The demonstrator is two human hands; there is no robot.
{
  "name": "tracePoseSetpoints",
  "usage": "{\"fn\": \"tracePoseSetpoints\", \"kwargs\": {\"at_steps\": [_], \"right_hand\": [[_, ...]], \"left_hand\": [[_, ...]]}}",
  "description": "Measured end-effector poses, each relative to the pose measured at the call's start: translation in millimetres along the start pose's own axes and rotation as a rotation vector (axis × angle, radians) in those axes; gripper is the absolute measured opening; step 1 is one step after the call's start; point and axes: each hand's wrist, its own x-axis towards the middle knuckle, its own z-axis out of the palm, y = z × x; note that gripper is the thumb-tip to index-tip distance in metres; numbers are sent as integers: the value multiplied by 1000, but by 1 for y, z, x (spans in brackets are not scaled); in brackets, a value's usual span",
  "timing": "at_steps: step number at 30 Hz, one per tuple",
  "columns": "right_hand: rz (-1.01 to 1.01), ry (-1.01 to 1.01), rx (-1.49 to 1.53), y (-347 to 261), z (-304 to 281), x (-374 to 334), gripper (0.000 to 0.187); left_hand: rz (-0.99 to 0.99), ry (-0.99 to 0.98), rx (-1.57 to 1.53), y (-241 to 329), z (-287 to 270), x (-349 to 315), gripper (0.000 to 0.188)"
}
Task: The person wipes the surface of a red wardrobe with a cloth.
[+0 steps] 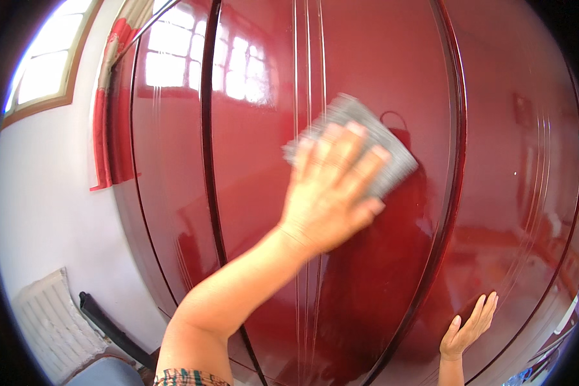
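My left hand (pixel 331 186) holds a folded grey cloth (pixel 392 157) flat against the glossy dark-red wardrobe door (pixel 373 58). Its fingers are spread over the cloth, which is smeared by motion, and its thumb points to the right. Lower and to the right, my right hand (pixel 469 328) holds nothing. It lies with fingers stretched out against the neighbouring red door panel (pixel 508 257). Vertical grooves run down the door beside the cloth, and dark seams part the panels.
A red and beige curtain (pixel 109 135) hangs beside a wood-framed window (pixel 45 64) at the left. Below stand a ribbed pale panel (pixel 58 321), a long black roll-like thing (pixel 112 328) and a grey-blue rounded object (pixel 106 373). The glossy doors mirror the windows.
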Motion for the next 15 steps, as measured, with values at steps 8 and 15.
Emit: {"fn": "tracePoseSetpoints", "kwargs": {"at_steps": [8, 15], "right_hand": [[7, -18, -11, -7, -6, 3, 59], [-11, -12, -45, -9, -12, 11, 58]], "left_hand": [[-629, 380, 116, -134, -7, -43, 64], [-162, 148, 41, -19, -7, 27, 71]]}}
